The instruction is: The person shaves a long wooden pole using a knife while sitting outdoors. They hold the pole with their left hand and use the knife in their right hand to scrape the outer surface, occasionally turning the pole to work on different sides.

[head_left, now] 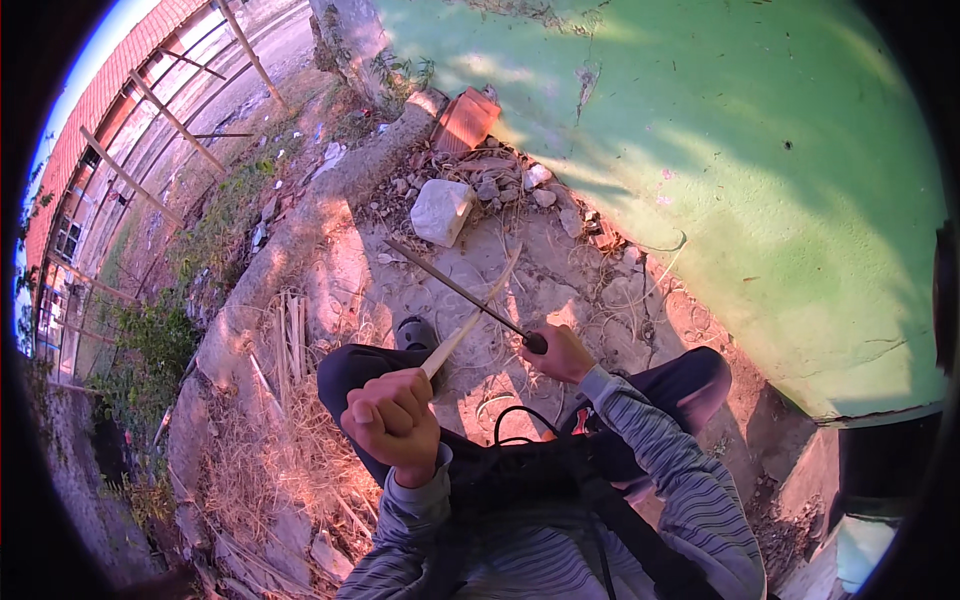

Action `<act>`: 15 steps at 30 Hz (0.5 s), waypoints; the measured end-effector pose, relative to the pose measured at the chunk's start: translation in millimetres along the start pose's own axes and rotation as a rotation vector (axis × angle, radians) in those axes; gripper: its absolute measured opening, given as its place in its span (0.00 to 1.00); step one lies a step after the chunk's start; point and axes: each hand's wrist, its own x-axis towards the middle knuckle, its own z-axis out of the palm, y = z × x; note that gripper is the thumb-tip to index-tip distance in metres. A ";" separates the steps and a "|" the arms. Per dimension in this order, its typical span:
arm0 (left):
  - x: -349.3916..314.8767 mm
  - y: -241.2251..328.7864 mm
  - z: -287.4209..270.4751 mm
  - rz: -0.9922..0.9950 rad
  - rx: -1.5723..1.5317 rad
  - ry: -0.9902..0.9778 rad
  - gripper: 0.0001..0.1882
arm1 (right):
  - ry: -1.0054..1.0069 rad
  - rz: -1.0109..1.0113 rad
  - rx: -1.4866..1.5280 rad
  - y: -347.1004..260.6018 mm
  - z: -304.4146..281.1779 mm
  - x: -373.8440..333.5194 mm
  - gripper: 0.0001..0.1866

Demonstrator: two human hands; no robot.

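Observation:
My left hand [396, 418] is closed in a fist around one end of a pale, flat strip [458, 338], which looks like split bamboo or wood. The strip slants up and to the right, away from the fist. In my right hand [562, 354] is the dark round handle of a long, narrow knife [455, 285]. Its blade points up and to the left and crosses the strip in the picture; whether the two touch, I cannot tell. Both hands are held over my bent knees, and a dark shoe [414, 333] shows beyond the left fist.
A whitish stone block [442, 212] lies ahead, with rubble and a terracotta tile piece [466, 122] behind it. Pale cut strips [290, 335] and loose shavings [265, 450] cover the ground at left. A green wall [720, 200] rises along the right.

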 end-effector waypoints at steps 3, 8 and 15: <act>34.6 23.6 17.0 -0.061 -0.012 -0.035 0.30 | -0.108 -0.012 0.012 -19.8 -8.3 -3.5 0.20; 104.3 28.9 35.0 -0.172 0.139 -0.246 0.31 | -0.262 0.127 0.268 -63.2 -30.6 7.2 0.26; 135.1 -35.9 45.6 -0.018 0.278 -0.350 0.33 | -0.215 0.226 0.611 -67.7 -43.7 37.3 0.21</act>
